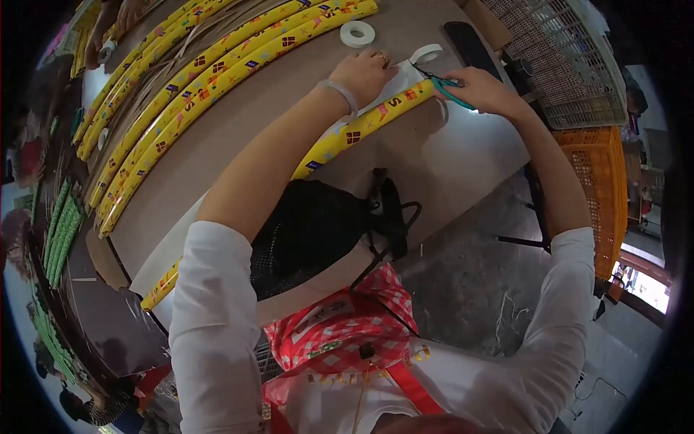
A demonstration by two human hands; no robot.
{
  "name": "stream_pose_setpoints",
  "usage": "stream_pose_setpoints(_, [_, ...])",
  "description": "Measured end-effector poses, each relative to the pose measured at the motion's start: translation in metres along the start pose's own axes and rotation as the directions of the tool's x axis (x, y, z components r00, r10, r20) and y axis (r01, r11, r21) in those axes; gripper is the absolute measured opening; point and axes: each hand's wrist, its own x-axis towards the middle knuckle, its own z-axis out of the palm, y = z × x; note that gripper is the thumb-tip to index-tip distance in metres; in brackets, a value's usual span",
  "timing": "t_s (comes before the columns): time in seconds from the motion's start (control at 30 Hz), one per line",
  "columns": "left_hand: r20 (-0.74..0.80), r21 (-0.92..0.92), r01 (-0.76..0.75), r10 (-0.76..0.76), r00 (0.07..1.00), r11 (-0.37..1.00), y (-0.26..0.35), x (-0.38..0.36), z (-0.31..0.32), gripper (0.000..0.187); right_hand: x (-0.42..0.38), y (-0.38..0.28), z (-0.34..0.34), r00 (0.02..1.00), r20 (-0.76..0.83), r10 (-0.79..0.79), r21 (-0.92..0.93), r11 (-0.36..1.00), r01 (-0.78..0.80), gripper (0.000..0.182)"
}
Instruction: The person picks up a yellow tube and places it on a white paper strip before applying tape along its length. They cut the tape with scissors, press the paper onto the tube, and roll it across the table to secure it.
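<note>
My right hand (483, 91) is closed around the handles of scissors (454, 92) with teal grips. Their dark blades point left, over the right end of a yellow patterned wrapping paper roll (352, 136). My left hand (363, 77), with bent fingers, is at the far side of that roll, near a white strip; what its fingertips hold is hidden. A white tape roll (426, 53) stands just beyond the scissors, and another tape roll (357, 34) lies farther left. The yellow roll runs under my left forearm, and its other end (160, 286) shows at lower left.
Several more yellow rolls (206, 94) lie along the table's left side. A black mesh bag (314, 228) sits at the near edge. A black long object (470, 50), a grey crate (571, 65) and an orange crate (596, 188) are to the right. Another person's hand (130, 13) is at upper left.
</note>
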Motion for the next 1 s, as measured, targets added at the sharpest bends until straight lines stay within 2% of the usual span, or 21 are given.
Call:
stream_pose_setpoints(0.13, [0.035, 0.029, 0.013, -0.014, 0.999, 0.999, 0.001, 0.001, -0.002, 0.042, 0.001, 0.001, 0.0, 0.999, 0.024, -0.029, -0.017, 0.999, 0.029, 0.045])
stream_pose_setpoints(0.4, [0.016, 0.004, 0.003, -0.003, 1.0, 1.0, -0.001, -0.001, -0.001, 0.042, 0.007, 0.004, -0.003, 0.995, 0.061, -0.079, -0.027, 0.996, 0.081, 0.047])
stream_pose_setpoints(0.47, [-0.041, 0.013, -0.004, 0.005, 0.999, 1.0, -0.002, 0.0, 0.002, 0.028, 0.005, 0.006, -0.003, 0.993, 0.053, -0.104, -0.022, 0.994, 0.105, 0.046])
stream_pose_setpoints(0.53, [0.016, 0.002, -0.003, 0.003, 1.0, 1.0, -0.003, 0.004, -0.004, 0.029, -0.005, -0.003, -0.01, 0.998, 0.056, 0.03, 0.007, 1.0, -0.03, 0.043])
stream_pose_setpoints(0.57, [0.074, -0.011, 0.001, 0.0, 0.997, 1.0, -0.002, 0.007, -0.007, 0.031, -0.006, 0.005, -0.008, 0.998, 0.053, 0.03, 0.006, 1.0, -0.031, 0.043])
stream_pose_setpoints(0.6, [0.072, -0.009, -0.001, 0.001, 0.997, 1.0, -0.003, 0.011, -0.009, 0.031, -0.009, 0.013, -0.005, 0.998, -0.01, -0.06, -0.077, 0.995, 0.059, 0.041])
stream_pose_setpoints(0.63, [0.132, -0.018, -0.021, 0.023, 0.991, 1.0, -0.004, 0.017, -0.011, 0.033, -0.01, 0.019, -0.003, 0.986, -0.065, -0.153, -0.163, 0.976, 0.141, 0.039])
stream_pose_setpoints(0.67, [0.192, -0.027, -0.04, 0.044, 0.981, 0.999, -0.003, 0.022, -0.013, 0.037, -0.015, 0.025, 0.001, 0.993, -0.086, -0.085, -0.159, 0.985, 0.071, 0.038])
stream_pose_setpoints(0.7, [0.235, -0.016, 0.02, -0.016, 0.972, 1.0, 0.001, 0.027, -0.011, 0.044, -0.023, 0.028, 0.006, 0.987, -0.132, -0.087, -0.185, 0.981, 0.062, 0.039])
stream_pose_setpoints(0.73, [0.231, -0.013, 0.019, -0.016, 0.973, 1.0, 0.002, 0.032, -0.01, 0.044, -0.03, 0.033, 0.01, 0.98, -0.177, -0.091, -0.213, 0.976, 0.052, 0.041])
stream_pose_setpoints(0.77, [0.269, -0.015, 0.031, -0.026, 0.963, 0.999, 0.002, 0.036, -0.008, 0.046, -0.032, 0.036, 0.01, 0.993, -0.105, -0.057, -0.262, 0.965, 0.028, 0.046])
stream_pose_setpoints(0.83, [0.379, -0.011, 0.064, -0.055, 0.924, 0.998, 0.005, 0.043, -0.015, 0.049, -0.045, 0.043, 0.023, 0.977, -0.204, -0.062, -0.287, 0.958, 0.001, 0.046])
stream_pose_setpoints(0.9, [0.345, 0.029, 0.052, -0.059, 0.937, 0.998, 0.013, 0.038, -0.027, 0.044, -0.053, 0.044, 0.038, 0.97, -0.237, -0.048, -0.352, 0.935, -0.04, 0.051])
stream_pose_setpoints(0.93, [0.28, 0.089, -0.003, -0.022, 0.96, 0.996, 0.014, 0.04, -0.021, 0.045, -0.058, 0.04, 0.043, 0.965, -0.259, -0.032, -0.391, 0.918, -0.074, 0.051])
stream_pose_setpoints(0.97, [0.303, 0.091, 0.002, -0.03, 0.953, 0.996, 0.015, 0.044, -0.016, 0.044, -0.059, 0.04, 0.048, 0.973, -0.223, -0.061, -0.547, 0.834, -0.073, 0.051])
stream_pose_setpoints(1.0, [0.325, 0.094, 0.009, -0.039, 0.945, 0.996, 0.017, 0.045, -0.018, 0.043, -0.055, 0.043, 0.056, 0.972, -0.233, -0.039, -0.562, 0.821, -0.101, 0.053])
